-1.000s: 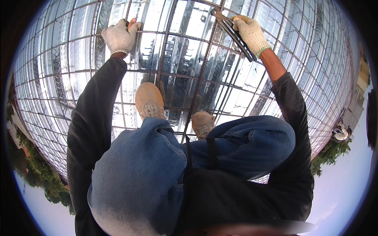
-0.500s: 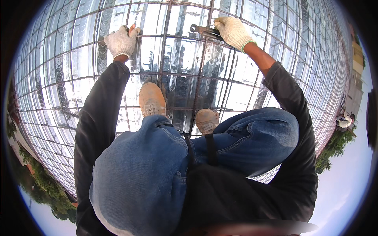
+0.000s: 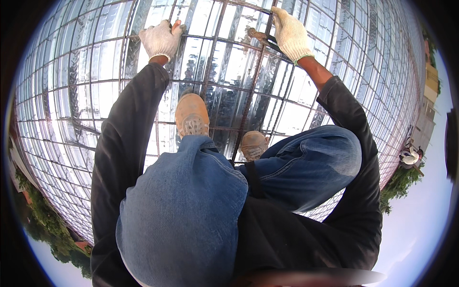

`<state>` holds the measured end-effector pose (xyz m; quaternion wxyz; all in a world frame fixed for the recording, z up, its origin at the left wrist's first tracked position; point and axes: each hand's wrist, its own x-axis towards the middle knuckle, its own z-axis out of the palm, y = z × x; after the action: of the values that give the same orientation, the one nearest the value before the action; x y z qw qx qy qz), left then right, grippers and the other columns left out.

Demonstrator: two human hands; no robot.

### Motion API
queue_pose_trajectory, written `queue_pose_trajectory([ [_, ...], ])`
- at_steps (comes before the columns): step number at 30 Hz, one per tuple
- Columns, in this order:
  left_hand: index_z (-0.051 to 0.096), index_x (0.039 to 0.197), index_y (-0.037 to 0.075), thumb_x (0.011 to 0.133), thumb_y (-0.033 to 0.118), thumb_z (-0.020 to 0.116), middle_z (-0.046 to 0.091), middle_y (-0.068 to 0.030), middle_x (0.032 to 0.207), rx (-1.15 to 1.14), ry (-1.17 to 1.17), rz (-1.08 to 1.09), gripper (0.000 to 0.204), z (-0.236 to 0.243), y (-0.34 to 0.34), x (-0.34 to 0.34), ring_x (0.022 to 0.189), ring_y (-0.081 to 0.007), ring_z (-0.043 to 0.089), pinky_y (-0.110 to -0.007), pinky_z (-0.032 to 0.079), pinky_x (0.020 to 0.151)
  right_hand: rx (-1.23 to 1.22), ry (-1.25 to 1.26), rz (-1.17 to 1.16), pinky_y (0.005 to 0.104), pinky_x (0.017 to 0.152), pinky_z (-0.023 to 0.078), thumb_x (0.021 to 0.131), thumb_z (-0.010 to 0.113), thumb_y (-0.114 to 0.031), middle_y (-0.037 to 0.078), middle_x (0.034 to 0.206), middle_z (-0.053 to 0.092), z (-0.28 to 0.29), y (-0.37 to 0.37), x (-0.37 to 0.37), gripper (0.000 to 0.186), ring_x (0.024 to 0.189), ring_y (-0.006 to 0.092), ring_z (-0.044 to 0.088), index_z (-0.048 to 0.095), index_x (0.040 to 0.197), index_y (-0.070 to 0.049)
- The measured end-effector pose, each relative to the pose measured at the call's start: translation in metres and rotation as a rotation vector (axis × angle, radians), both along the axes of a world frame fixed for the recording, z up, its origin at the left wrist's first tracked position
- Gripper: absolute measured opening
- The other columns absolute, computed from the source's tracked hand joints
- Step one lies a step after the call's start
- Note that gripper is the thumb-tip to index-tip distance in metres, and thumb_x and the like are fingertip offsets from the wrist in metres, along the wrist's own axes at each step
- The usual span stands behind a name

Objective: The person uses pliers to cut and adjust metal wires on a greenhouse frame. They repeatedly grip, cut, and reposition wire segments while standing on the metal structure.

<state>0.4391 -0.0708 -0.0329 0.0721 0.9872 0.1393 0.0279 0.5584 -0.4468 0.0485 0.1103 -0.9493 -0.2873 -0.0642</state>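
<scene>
My left hand (image 3: 160,40), in a pale knit glove, is closed at a bar of the rusty steel mesh (image 3: 253,88); something small and orange (image 3: 176,26) pokes from its fingers, too small to name. My right hand (image 3: 290,36), in a cream glove, holds dark-handled pliers (image 3: 271,42), their head beside a bar crossing just left of the hand, the handles partly hidden behind it. Under the mesh lies shiny ribbed metal sheeting (image 3: 98,98). My tan shoes (image 3: 191,115) rest on the mesh beneath my bent, jeans-clad legs.
The mesh spreads to both sides. At the far right another person (image 3: 412,155) in light clothing is near the edge, with pale buildings (image 3: 425,115) beyond. Trees (image 3: 43,215) and sky show past the edges at lower left and lower right.
The pliers have swung from steeply slanted to flatter, lying more under my right hand, whose fingers now point further up. My left hand has shifted slightly right in the picture.
</scene>
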Motion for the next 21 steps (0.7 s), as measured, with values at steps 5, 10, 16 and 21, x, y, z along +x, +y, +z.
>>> queue_pose_trajectory([
  [5, 0.082, 0.109, 0.008, 0.107, 0.069, 0.059, 0.08, -0.0209, 0.087, 0.036, 0.001, -0.012, 0.065, -0.005, 0.008, -0.01, 0.096, -0.0389, 0.077, -0.054, 0.045, 0.104, 0.273, 0.221, -0.093, 0.0417, 0.087, 0.064, 0.106, 0.08, -0.05, 0.01, 0.11, 0.083, 0.029, -0.028, -0.011, 0.069, 0.093, 0.0249, 0.079, 0.064, 0.157, -0.008],
  [10, 0.082, 0.109, 0.009, 0.108, 0.068, 0.057, 0.08, -0.0188, 0.087, 0.013, 0.008, -0.023, 0.064, -0.004, 0.007, -0.006, 0.097, -0.0379, 0.078, -0.054, 0.045, 0.102, -0.118, 0.55, -0.065, 0.04, 0.083, 0.066, 0.093, 0.09, -0.053, 0.014, 0.112, 0.083, 0.012, -0.053, -0.031, 0.078, 0.081, 0.0236, 0.083, 0.067, 0.151, -0.006],
  [16, 0.082, 0.109, 0.01, 0.107, 0.071, 0.059, 0.08, -0.0172, 0.086, 0.007, 0.056, 0.019, 0.065, -0.003, 0.006, -0.006, 0.095, -0.0374, 0.078, -0.055, 0.045, 0.102, -0.221, 0.542, -0.051, 0.0374, 0.082, 0.065, 0.094, 0.087, -0.05, 0.014, 0.102, 0.084, 0.005, -0.056, -0.031, 0.066, 0.075, 0.0222, 0.081, 0.072, 0.14, -0.005],
  [21, 0.082, 0.106, 0.01, 0.107, 0.07, 0.059, 0.08, -0.0187, 0.084, 0.014, -0.028, -0.015, 0.065, -0.007, 0.011, -0.011, 0.094, -0.0387, 0.078, -0.055, 0.045, 0.104, 0.0, 0.608, -0.343, 0.0447, 0.091, 0.064, 0.091, 0.083, -0.059, 0.018, 0.109, 0.084, 0.015, -0.061, -0.033, 0.069, 0.101, 0.0319, 0.082, 0.076, 0.132, -0.004],
])
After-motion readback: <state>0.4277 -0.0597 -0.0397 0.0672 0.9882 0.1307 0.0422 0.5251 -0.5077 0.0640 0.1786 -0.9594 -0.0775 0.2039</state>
